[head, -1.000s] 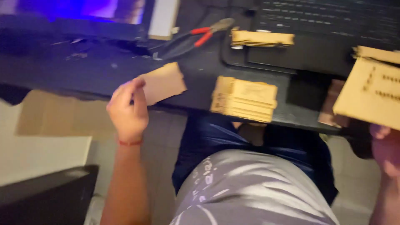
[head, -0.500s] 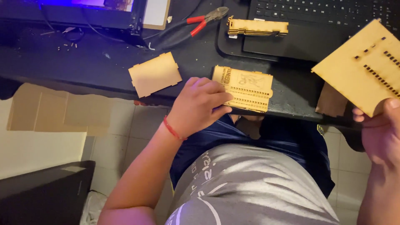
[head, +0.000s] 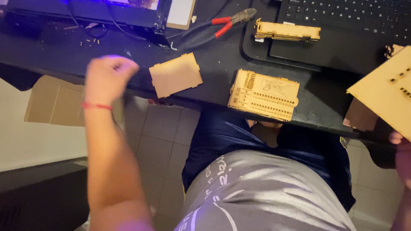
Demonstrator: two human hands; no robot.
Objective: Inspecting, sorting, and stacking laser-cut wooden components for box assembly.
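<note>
small panel [head: 175,75]: plain tan wood
engraved box [head: 263,94]: pale tan, dark burnt rows of slots
slotted panel [head: 385,92]: light tan, dark slots
pliers [head: 222,25]: red handles, grey jaws
desk [head: 55,51]: black
wrist string [head: 96,105]: red
shirt [head: 261,196]: grey, white print

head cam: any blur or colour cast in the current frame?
Head view: left hand is motion-smeared with a purple tint from the glow at top left; the engraved wooden panel and red-handled pliers stay sharp; right hand is cropped at the dim edge.
</note>
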